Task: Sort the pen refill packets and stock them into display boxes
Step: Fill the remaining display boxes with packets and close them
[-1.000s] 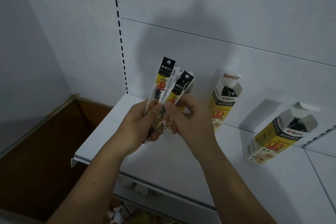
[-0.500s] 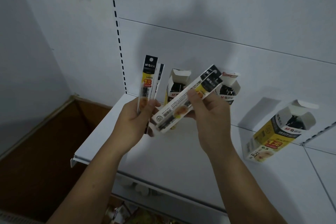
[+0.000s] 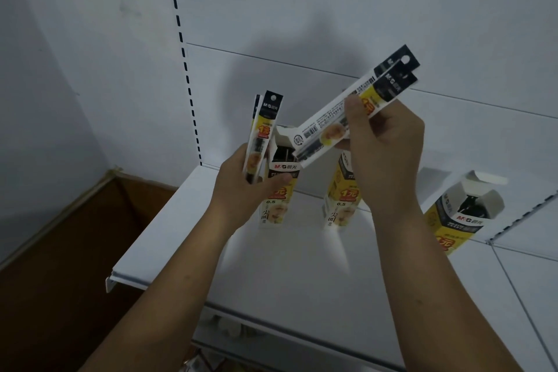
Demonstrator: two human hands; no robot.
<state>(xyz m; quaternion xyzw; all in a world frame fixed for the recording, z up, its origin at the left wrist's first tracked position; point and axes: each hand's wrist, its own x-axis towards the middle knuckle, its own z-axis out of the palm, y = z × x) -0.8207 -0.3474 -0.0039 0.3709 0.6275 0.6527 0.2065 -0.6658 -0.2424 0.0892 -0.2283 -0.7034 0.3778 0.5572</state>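
Observation:
My left hand (image 3: 241,187) holds two slim pen refill packets (image 3: 261,133) upright, black tops up. My right hand (image 3: 383,154) pinches two more refill packets (image 3: 356,112), tilted with their black tops up to the right, above the shelf. Three yellow, black and white display boxes stand open on the white shelf (image 3: 302,266): the left box (image 3: 279,190) just behind my left hand, the middle box (image 3: 341,199) partly hidden by my right hand, and the right box (image 3: 459,217) leaning at the right.
The shelf's back panel (image 3: 332,24) is white with a slotted upright (image 3: 184,60) at the left. A brown opening (image 3: 60,251) lies lower left. A lower shelf level (image 3: 229,329) shows small items beneath the front edge.
The bundle has been split between my hands. My right hand has carried its packets up and to the right, away from my left hand, uncovering the left display box.

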